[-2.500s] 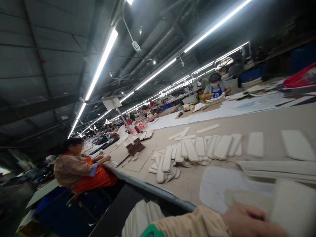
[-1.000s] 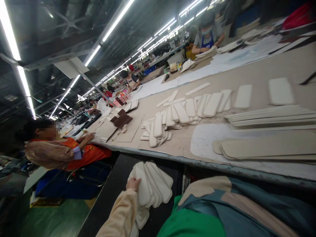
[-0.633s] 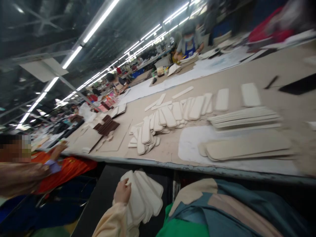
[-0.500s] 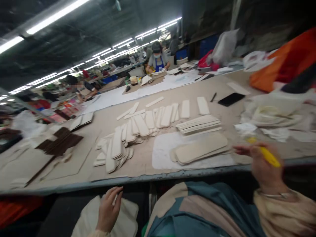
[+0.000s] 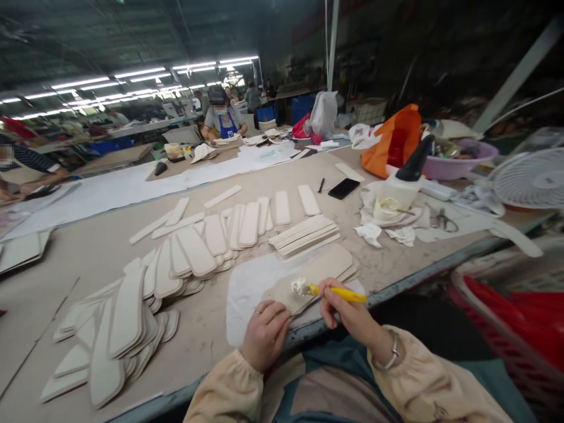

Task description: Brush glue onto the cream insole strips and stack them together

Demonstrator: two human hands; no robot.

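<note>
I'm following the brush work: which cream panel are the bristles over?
The top panel on the white sheet: only it has the yellow brush over it and the left hand at its edge. The others lie underneath or farther off.

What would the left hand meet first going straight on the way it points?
Probably the yellow-handled brush, just ahead of the left hand over the beige piece, though depth is unclear.
</note>
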